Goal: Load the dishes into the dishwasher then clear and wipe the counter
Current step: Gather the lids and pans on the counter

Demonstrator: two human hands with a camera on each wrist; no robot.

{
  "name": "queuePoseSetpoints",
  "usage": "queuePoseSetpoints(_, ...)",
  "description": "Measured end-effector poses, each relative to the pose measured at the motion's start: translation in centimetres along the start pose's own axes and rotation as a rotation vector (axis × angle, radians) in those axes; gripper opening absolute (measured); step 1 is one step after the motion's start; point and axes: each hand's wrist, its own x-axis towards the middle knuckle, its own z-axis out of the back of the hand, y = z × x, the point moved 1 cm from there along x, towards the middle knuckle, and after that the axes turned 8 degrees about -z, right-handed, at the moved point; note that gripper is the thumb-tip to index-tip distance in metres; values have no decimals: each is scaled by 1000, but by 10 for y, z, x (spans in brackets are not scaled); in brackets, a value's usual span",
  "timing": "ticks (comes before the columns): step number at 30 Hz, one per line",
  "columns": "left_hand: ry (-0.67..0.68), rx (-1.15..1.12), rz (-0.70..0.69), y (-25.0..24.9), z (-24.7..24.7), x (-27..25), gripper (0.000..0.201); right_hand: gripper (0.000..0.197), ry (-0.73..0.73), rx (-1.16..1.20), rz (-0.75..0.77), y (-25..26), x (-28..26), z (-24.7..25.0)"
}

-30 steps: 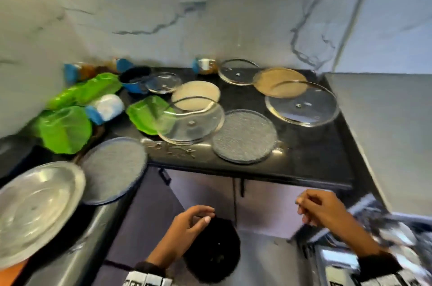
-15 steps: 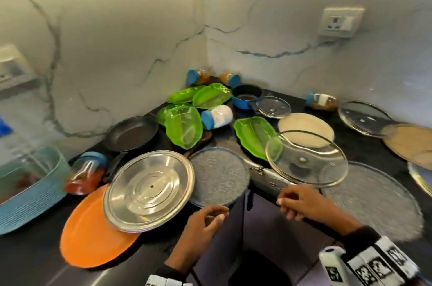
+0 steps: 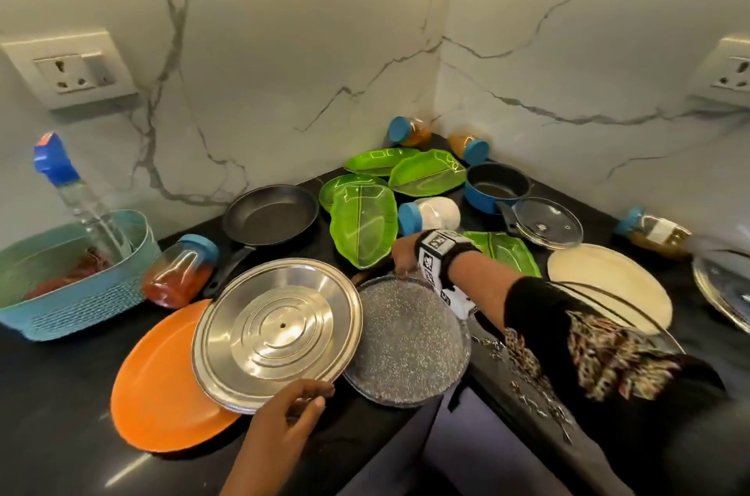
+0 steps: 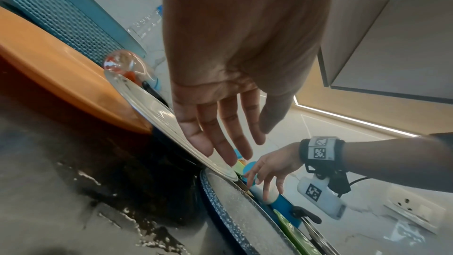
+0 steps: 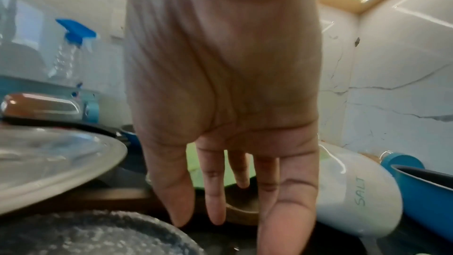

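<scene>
At nine o'clock on the black bench (image 3: 61,394) stands a teal basket (image 3: 81,305) holding a spray bottle (image 3: 61,171) with a blue head. Just right of it a jar with a blue lid (image 3: 178,272) lies on its side. An orange plate (image 3: 162,386) lies at seven o'clock, with a steel lid (image 3: 280,337) resting over its right part. The left hand (image 3: 284,430) comes in at six o'clock; its grip is slack, fingers straight, tips at the steel lid's near rim. A black frying pan (image 3: 270,215) sits at eleven o'clock of the lid. The speckled grey plate (image 3: 406,349), partly under the lid's right rim, lies by the bench's inner corner edge. The right hand (image 3: 406,256) reaches down at the plate's far rim, grip loose, fingers straight, holding nothing. Green leaf-shaped plates (image 3: 363,227) lie at twelve o'clock, a salt jar (image 5: 355,197) on its side just right of them. At three o'clock lies a cream plate (image 3: 608,284).
</scene>
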Motion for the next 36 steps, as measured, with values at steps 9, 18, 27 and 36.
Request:
queuePoseSetpoints(9,-60,-46,84,7,-7,-8,43,20,-87,-140,76,13,-25,21)
queuePoseSetpoints(18,15,19,-13,15,-32,6,40,32,-41,-65,67,-6,-27,12)
queuePoseSetpoints(27,499,943,-229,15,-101,20,73,79,-180,-387,134,-10,-31,-1)
queuePoseSetpoints(36,471,1011,-293,13,-111,20,77,37,-221,-480,123,-20,-46,13)
